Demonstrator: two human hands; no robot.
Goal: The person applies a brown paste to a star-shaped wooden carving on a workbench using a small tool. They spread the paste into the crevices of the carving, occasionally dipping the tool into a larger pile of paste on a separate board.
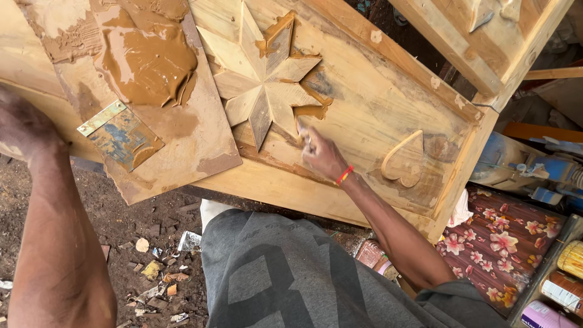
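Right hand: right hand [320, 155] presses its fingertips [303, 135] onto the wooden door panel [376, 103], just right of the star's lower points; fingers nearly closed together, whether they pinch anything I cannot tell.
Left hand: left hand [21, 124] sits at the far left edge, blurred, curled over the edge of the flat board [200, 140]; grip unclear.
Carved star: eight-pointed wooden star [260, 76] lies at the panel's centre, with brown filler paste in the gaps around its right points.
Filler: mound of wet brown wood filler [149, 58] rests on the board, left of the star.
Scraper: paste-smeared metal scraper blade [121, 135] lies on the board, below the mound.
Heart: carved heart outline [404, 161] sits right of the hand.
Wrist: red band [344, 175].
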